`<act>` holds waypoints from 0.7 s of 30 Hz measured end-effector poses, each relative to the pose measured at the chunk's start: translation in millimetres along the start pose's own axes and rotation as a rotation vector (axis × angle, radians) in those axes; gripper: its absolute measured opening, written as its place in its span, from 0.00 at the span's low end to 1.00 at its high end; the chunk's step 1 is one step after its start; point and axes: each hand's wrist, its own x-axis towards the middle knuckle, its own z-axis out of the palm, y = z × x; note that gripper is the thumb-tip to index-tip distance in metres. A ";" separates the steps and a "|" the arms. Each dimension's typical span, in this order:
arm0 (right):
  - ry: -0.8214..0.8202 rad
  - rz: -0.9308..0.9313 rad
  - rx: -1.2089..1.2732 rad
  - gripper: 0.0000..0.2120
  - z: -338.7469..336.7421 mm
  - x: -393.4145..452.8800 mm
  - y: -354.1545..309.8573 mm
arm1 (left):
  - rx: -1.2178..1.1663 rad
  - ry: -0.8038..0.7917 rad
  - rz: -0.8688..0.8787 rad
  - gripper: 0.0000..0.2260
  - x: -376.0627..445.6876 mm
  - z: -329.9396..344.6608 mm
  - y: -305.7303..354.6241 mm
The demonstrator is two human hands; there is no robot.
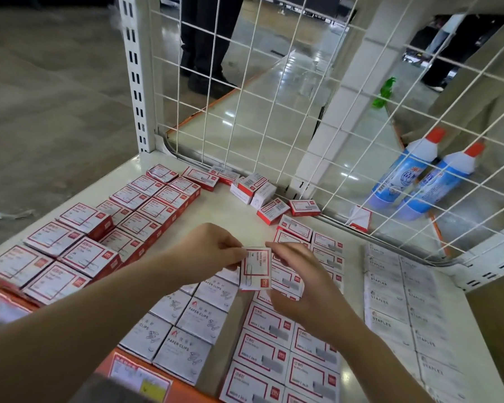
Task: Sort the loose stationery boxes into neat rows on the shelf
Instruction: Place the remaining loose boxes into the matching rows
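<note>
Nearest to you, your two forearms reach over the orange front edge (122, 356) of the shelf (230, 207). Your left hand (213, 251) and right hand (300, 283) meet above the middle of the shelf and hold one small red-and-white box (255, 269) between them. The left fingers (230, 245) pinch its left edge. The right fingers are at its right side, but you cannot tell from here how firmly they close on it.

The box looks like light, stiff cardboard, probably filled with paper clips, so it may crush a little if you squeeze the wide faces. It is better to take it by the two narrow sides, as you do now. Its printed face is turned up to you, and its long axis runs almost straight away from you, slightly tilted.

Below the box, neat rows (285, 344) are already made, with grey paper clip boxes (186, 330) at the left and staples packs (396, 303) at the right. Loose boxes (262, 196) lie untidy near the wire grid (274, 97) at the back.
</note>
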 end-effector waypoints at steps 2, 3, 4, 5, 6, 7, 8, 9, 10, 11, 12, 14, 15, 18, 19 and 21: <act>0.027 0.039 -0.001 0.30 4.5 0.1 1.6 | -0.068 0.049 -0.034 0.06 -0.2 2.4 -0.4; 0.049 0.070 0.005 0.30 7.7 -0.3 1.9 | -0.092 0.083 -0.050 0.06 0.0 4.3 -1.1; 0.067 0.109 0.019 0.30 10.7 -1.1 1.1 | -0.117 0.120 -0.071 0.07 0.1 6.5 -1.2; 0.080 0.149 0.040 0.29 13.7 -1.8 -0.6 | -0.144 0.155 -0.095 0.08 0.0 8.7 -1.0; 0.098 0.178 0.065 0.29 16.8 -2.4 -2.5 | -0.169 0.187 -0.115 0.09 0.0 11.1 -0.2; 0.121 0.196 0.087 0.28 20.1 -2.8 -4.0 | -0.189 0.218 -0.128 0.10 0.3 13.4 0.3; 0.145 0.213 0.105 0.27 23.0 -2.3 -5.3 | -0.204 0.242 -0.139 0.10 0.6 15.8 0.9; 0.167 0.238 0.122 0.27 25.0 -1.7 -6.3 | -0.213 0.260 -0.149 0.11 0.5 17.9 1.7; 0.185 0.267 0.142 0.25 26.5 -0.3 -7.0 | -0.227 0.274 -0.154 0.11 0.8 20.0 2.1; 0.201 0.292 0.165 0.23 27.6 1.0 -7.7 | -0.248 0.283 -0.157 0.11 1.2 22.1 2.0; 0.216 0.306 0.186 0.21 28.2 2.6 -8.5 | -0.269 0.287 -0.164 0.10 1.5 23.9 2.4; 0.239 0.306 0.208 0.18 28.9 4.8 -8.8 | -0.292 0.293 -0.182 0.10 0.8 26.2 2.6; 0.241 0.301 0.206 0.17 28.9 5.6 -9.1 | -0.304 0.298 -0.184 0.10 0.6 26.8 1.8; 0.242 0.275 0.198 0.17 25.2 5.8 -9.3 | -0.279 0.296 -0.159 0.09 -0.8 26.2 -0.2; 0.248 0.258 0.200 0.17 22.8 5.4 -8.5 | -0.245 0.292 -0.140 0.07 -1.1 25.5 -1.5; 0.260 0.219 0.201 0.17 16.7 4.4 -6.0 | -0.184 0.265 -0.092 0.08 -1.9 22.5 -4.0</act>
